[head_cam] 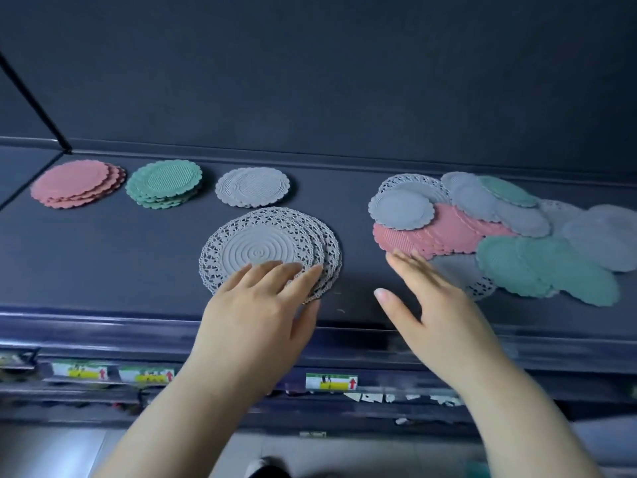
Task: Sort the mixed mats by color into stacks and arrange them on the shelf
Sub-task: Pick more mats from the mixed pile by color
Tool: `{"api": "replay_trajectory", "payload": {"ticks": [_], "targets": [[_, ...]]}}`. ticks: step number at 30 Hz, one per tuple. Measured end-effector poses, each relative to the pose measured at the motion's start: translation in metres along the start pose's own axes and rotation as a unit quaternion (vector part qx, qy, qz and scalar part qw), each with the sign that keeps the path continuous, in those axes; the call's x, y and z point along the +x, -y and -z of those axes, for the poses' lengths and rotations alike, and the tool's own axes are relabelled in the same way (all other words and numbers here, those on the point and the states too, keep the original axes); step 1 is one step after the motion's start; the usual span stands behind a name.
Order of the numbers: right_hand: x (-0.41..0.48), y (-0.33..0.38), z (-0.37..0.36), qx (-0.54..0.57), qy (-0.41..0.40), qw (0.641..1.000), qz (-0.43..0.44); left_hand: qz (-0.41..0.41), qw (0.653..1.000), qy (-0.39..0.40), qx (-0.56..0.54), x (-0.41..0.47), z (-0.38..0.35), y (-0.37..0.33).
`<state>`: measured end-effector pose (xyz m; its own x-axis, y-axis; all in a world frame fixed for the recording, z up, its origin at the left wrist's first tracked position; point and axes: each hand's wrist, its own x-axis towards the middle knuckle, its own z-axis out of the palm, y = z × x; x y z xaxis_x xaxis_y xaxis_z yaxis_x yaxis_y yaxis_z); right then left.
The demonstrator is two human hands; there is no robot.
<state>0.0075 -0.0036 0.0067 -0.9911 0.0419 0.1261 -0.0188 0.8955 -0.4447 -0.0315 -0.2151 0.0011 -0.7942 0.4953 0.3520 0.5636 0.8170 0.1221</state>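
The dark blue shelf point(103, 263) carries everything. The unsorted heap of scalloped pink, green and grey mats point(517, 250) lies just ahead of the right hand point(441, 312), its straight fingers point(406, 267) touching a ribbed pink mat point(448, 232). The left hand point(255, 305) rests flat fingers on the lacy grey round stack point(262, 243).

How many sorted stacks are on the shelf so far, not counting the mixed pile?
4. Pink stack far left, green stack beside it, plain grey stack next, lacy grey stack nearer, under the left hand. The mixed pile at right could hide more.
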Motion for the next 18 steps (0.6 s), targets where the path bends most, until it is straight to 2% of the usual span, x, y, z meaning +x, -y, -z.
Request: {"api": "replay_trajectory", "payload": {"ticks": [10,18], "targets": [[0.004,-0.022,0.018,-0.004,-0.064,0.995,-0.071,-0.037,0.999,-0.014,-0.007,0.034,-0.009,0.006],[-0.005,-0.086,0.052,0.009,-0.094,0.990,-0.110,-0.067,0.998,-0.012,-0.013,0.075,-0.037,-0.051]]}}
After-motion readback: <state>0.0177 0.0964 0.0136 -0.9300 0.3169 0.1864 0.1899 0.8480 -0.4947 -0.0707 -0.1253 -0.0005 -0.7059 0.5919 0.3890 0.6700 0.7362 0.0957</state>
